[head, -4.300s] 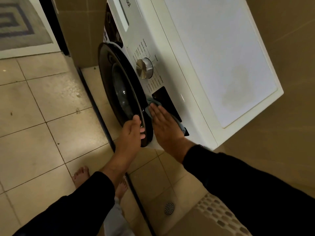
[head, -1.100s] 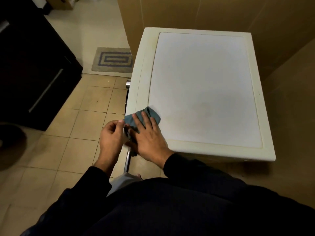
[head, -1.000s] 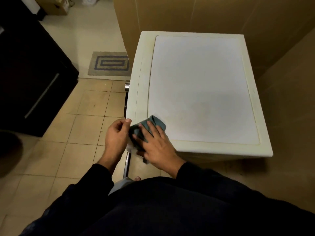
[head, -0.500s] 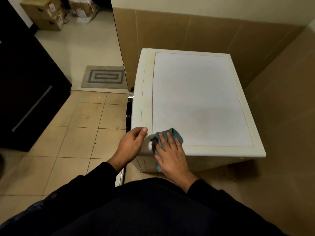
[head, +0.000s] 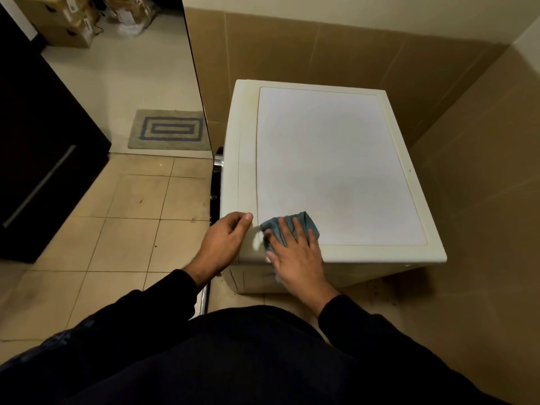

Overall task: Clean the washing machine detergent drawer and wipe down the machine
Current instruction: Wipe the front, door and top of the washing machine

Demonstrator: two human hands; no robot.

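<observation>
I look down on the white washing machine (head: 336,159), seeing its flat top panel. A blue-grey cloth (head: 304,222) lies on the top's near left corner. My right hand (head: 295,252) presses flat on the cloth with fingers spread over it. My left hand (head: 226,241) rests against the machine's near left corner edge, fingers loosely curled, holding nothing. The dark door rim (head: 215,188) shows just left of the machine. The detergent drawer and front panel are hidden from this angle.
Tan tiled walls close in behind and to the right of the machine. A dark cabinet (head: 43,147) stands at the left. A patterned mat (head: 169,130) lies on the floor beyond a partition edge. Cardboard boxes (head: 61,16) sit far back left.
Earlier my right hand wiped the front panel beside the door. Since then I have stood up; the cloth now moves on the top's near corner, shifting slightly right, with my left hand staying at the edge.
</observation>
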